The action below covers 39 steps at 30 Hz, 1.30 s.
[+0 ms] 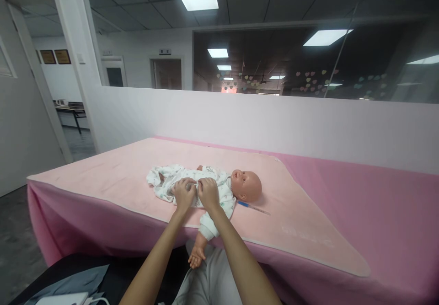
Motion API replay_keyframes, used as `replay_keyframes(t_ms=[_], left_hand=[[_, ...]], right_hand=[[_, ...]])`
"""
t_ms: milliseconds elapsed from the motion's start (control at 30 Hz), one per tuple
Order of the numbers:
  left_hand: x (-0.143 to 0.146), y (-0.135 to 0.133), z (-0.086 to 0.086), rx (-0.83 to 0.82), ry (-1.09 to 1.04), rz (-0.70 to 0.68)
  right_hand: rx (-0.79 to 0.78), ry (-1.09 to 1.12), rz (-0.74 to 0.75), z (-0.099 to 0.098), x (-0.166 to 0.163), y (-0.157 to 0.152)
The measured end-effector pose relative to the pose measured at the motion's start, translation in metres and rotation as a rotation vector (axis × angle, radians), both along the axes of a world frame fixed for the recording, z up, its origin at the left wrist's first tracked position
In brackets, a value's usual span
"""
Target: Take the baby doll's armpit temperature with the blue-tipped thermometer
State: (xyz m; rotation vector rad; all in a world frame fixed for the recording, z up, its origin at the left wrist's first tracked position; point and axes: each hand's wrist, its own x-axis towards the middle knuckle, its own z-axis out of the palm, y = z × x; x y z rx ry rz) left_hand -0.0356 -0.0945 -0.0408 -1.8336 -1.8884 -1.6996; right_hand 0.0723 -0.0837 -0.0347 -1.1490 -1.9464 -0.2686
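A baby doll [247, 186] lies on its back on the table, its bald head to the right. It wears a white patterned baby outfit [223, 187]. My left hand [184, 190] pinches the cloth at the doll's middle, thumb and finger closed. Right beside it, my right hand [208, 190] has its fingers closed on the same outfit, near the front opening. The exact bit of cloth between the fingertips is too small to make out. One doll arm hangs over the table's near edge, its hand [197, 255] palm up below my right forearm.
A thermometer with a blue end [254, 207] lies near the doll's head. Beneath is a pale pink mat [295, 222] over a darker pink tablecloth [387, 218]. A white wall [274, 124] with windows stands behind the table. A doorway [68, 90] is at left.
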Motion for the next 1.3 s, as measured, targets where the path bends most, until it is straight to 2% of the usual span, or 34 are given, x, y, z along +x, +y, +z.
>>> replay_keyframes(t_ms=[1300], left_hand=[[0.0008, 0.0001, 0.0006, -0.017, -0.014, 0.026]], right_hand=[[-0.005, 0.014, 0.011, 0.0001, 0.0002, -0.0003]])
